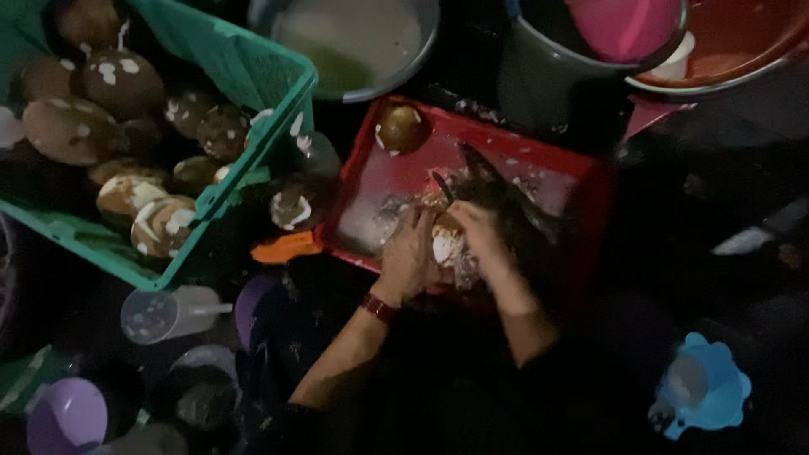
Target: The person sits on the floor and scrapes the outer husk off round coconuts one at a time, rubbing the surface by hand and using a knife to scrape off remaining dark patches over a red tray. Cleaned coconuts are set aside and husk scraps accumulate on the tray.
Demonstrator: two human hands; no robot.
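- Coconut (445, 244), brown-shelled with white flesh showing, sits low in the red tray (581, 181), pinched between both hands near the tray's front edge.
- Left hand (409, 257), with a red band at the wrist, is curled snug around the coconut's left side, steadying it against the tray floor.
- Right hand (476, 227) grips from the other side and seems to carry a dark knife (442, 187), its blade poking up just behind the coconut; the exact grip is too dim to tell.
- Step in hand, as I judge it: paring shell or skin off the coconut, with pale scraps already strewn over the tray floor.
- Next move would likely call for turning the coconut under the blade while the left hand keeps it from rolling, fingers kept clear of the edge.
- 1 more coconut (399, 128) waits in the tray's far left corner.
- Left of the tray, a green crate (253, 67) is heaped with partly stripped coconuts; another lies between crate and tray.
- Beyond the tray stands a grey basin (354, 42) of cloudy liquid, with a dark pot to its right.
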